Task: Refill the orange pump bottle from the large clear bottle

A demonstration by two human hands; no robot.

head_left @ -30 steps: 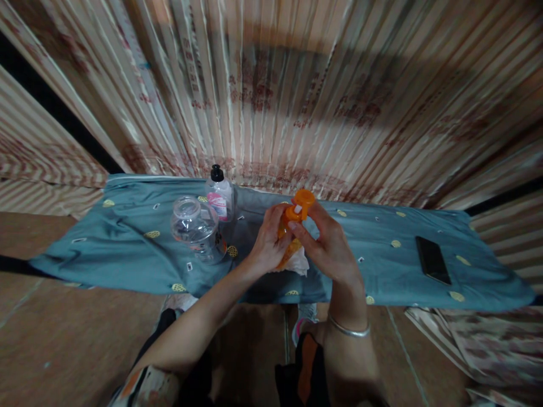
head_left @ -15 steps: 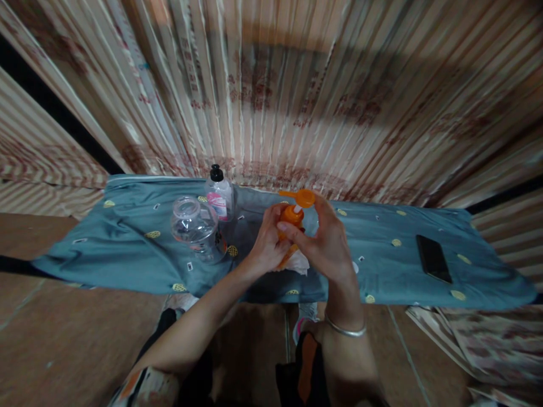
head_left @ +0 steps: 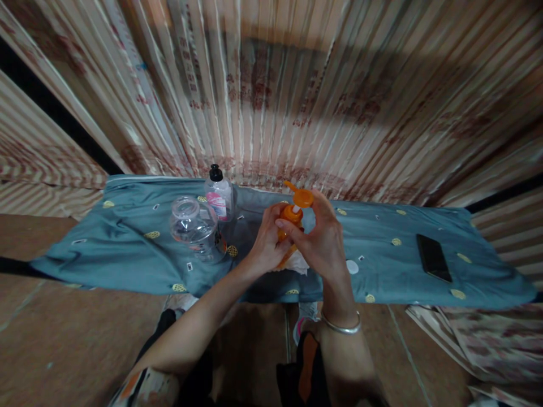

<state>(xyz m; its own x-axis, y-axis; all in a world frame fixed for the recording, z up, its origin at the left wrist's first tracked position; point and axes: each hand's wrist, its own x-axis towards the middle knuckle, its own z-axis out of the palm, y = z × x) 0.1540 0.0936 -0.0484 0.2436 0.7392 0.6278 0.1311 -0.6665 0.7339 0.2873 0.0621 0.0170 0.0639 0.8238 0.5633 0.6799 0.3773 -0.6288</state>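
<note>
Wrapped round an orange pump bottle [head_left: 292,213] is my left hand [head_left: 269,240], closed on its body. My right hand [head_left: 320,237] is at the bottle's other side, its thumb near the neck and its fingers up by the orange pump head [head_left: 303,198]. Just below that head a short white stem shows. White crumpled tissue [head_left: 299,263] lies under the bottle and my right palm. To the left stand a clear round plastic jar [head_left: 195,229] and a clear bottle with a black cap [head_left: 219,198] and pink label.
A teal patterned cloth [head_left: 127,243] covers the long surface. A black phone [head_left: 433,258] lies at its right, and a small white disc [head_left: 352,267] is beside my right wrist. A pleated curtain [head_left: 271,113] hangs behind; tiled floor [head_left: 63,339] lies in front.
The pump head has turned, its spout swinging away from me toward the curtain. My right hand has shifted slightly left, uncovering more of the white disc. The left hand stays on the bottle.
</note>
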